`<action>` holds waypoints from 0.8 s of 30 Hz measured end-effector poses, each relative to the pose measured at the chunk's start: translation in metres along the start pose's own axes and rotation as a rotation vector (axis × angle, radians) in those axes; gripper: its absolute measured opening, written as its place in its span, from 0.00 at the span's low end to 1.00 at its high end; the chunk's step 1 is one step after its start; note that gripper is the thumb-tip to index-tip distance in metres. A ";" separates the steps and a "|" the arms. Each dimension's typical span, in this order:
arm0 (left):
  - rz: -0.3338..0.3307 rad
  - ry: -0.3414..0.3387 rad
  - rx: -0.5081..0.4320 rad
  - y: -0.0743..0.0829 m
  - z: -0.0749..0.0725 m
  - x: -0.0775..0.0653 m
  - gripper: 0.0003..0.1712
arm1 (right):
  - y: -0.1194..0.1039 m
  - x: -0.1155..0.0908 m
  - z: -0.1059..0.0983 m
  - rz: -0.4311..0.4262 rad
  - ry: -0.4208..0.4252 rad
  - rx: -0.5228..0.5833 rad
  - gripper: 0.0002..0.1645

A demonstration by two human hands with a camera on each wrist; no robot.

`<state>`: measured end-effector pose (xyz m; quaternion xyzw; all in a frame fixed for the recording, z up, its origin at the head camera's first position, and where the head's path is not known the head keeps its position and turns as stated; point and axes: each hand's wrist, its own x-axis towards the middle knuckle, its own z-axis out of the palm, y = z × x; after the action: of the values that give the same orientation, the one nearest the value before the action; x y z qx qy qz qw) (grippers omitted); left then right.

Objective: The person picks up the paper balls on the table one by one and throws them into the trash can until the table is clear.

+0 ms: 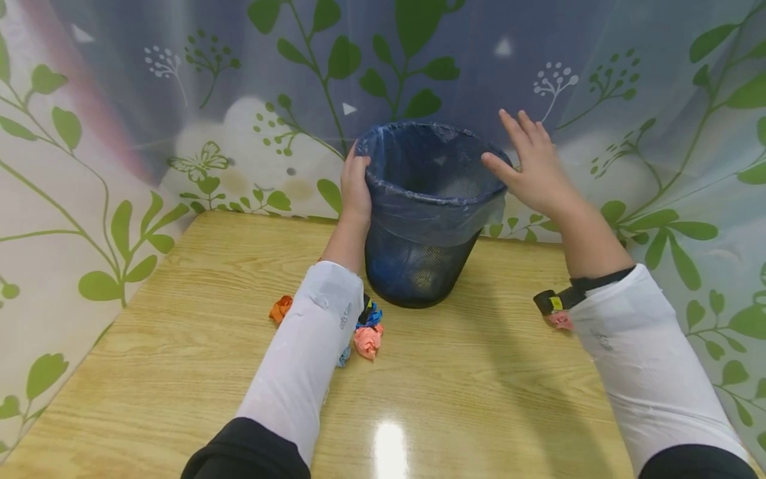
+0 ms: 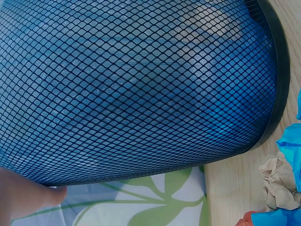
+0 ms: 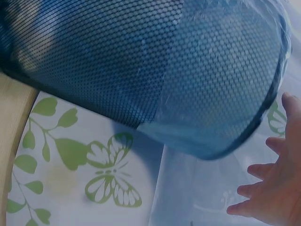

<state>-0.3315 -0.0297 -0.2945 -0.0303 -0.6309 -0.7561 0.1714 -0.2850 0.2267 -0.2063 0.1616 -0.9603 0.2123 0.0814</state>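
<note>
A black mesh wastebasket (image 1: 419,266) stands near the back of the table. Its thin translucent bluish bag (image 1: 443,216) is folded over the rim. My left hand (image 1: 356,186) grips the basket's upper left side; most of its fingers are hidden behind it. In the left wrist view, a digit of the left hand (image 2: 30,195) lies against the mesh. My right hand (image 1: 535,166) is spread just off the right rim and holds nothing. The right wrist view shows the right hand (image 3: 277,183) apart from the bag. Pale and blue shapes show blurrily through the mesh.
Crumpled papers lie about the left forearm: orange (image 1: 280,309), pink (image 1: 368,340) and blue (image 1: 372,315), with a beige one (image 2: 277,181) among them. Another pink paper (image 1: 561,321) lies beneath the right wrist. A leaf-patterned curtain (image 1: 239,133) surrounds the table (image 1: 479,399).
</note>
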 end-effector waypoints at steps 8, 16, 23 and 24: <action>-0.022 -0.005 0.009 0.002 -0.001 -0.001 0.38 | 0.019 -0.016 -0.004 0.034 0.024 0.032 0.46; -0.001 0.000 -0.011 0.004 0.001 0.001 0.37 | 0.037 -0.038 -0.002 0.068 0.083 0.117 0.46; 0.002 0.010 -0.032 0.002 0.002 0.001 0.37 | 0.053 -0.059 0.006 0.090 0.099 0.052 0.47; -0.001 0.006 -0.031 0.001 0.002 0.000 0.37 | 0.056 -0.062 0.008 0.097 0.096 0.042 0.47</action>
<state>-0.3316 -0.0282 -0.2927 -0.0303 -0.6185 -0.7660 0.1724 -0.2474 0.2884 -0.2489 0.1061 -0.9573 0.2437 0.1135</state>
